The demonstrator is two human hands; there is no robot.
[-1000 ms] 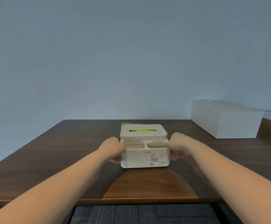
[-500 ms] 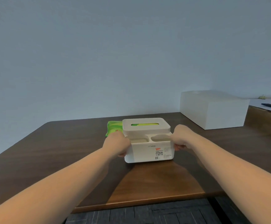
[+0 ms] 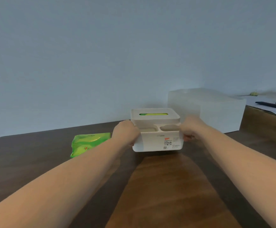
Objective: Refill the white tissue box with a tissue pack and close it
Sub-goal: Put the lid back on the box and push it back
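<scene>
A dark wooden surface (image 3: 35,162) fills the lower view beneath a plain pale wall. Taking the white tissue box (image 3: 157,139) as the landmark, a larger, blurred white box (image 3: 206,111) sits behind it and to its right. The tissue box itself stands at the middle of the surface, its long axis running left to right across the view, with its lid (image 3: 155,115) on top; green shows through the slot in the lid, though whether that is a pack inside cannot be told. Both forearms reach straight ahead to the box. The left hand (image 3: 125,134) closes its grip on the box's left end, and the right hand (image 3: 190,129) closes its grip on the right end, so the box is held between them, each hand equally near. A green tissue pack (image 3: 87,143) lies flat on the surface just left of the box, beside the left forearm and closer to the left hand than to the right. Judging from this, the box still has to be opened, and the left hand seems better placed to fetch the pack.
</scene>
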